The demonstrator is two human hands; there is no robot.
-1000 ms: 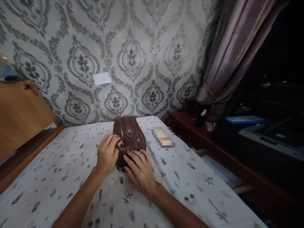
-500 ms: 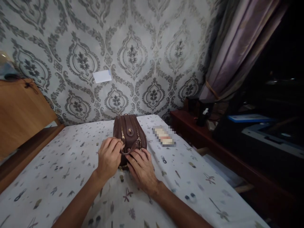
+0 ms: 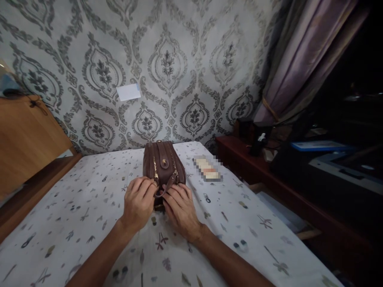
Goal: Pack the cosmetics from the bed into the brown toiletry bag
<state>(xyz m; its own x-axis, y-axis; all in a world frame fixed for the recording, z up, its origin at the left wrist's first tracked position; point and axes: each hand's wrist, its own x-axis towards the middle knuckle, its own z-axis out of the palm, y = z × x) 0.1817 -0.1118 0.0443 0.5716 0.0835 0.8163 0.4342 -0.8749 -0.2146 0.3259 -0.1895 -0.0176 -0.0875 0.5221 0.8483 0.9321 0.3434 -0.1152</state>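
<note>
A brown leather handbag (image 3: 160,171) lies on the bed with gold zips running along both sides of its top. A strap with a gold button crosses its middle. At its near left corner, my left hand (image 3: 140,201) is closed, the fingertips pinching the leather beside the zip end. My right hand (image 3: 182,209) has its fingers bent over the near right corner and pressed on the bag. A thin leather loop (image 3: 168,186) arches between both hands. The fingertips of each hand are partly hidden by the bag and the knuckles.
A pixelated flat rectangular item (image 3: 208,168) lies on the patterned bedsheet (image 3: 98,223) right of the bag. A wooden headboard-like panel (image 3: 30,139) stands at left. Along the right runs a dark red cabinet (image 3: 236,155) with a partly open drawer (image 3: 278,211). Patterned wallpaper (image 3: 167,63) covers the wall behind.
The leather loop stands more upright and narrower between my hands. Both hands remain at the bag's near end, with only small finger shifts. The camera view has tilted slightly.
</note>
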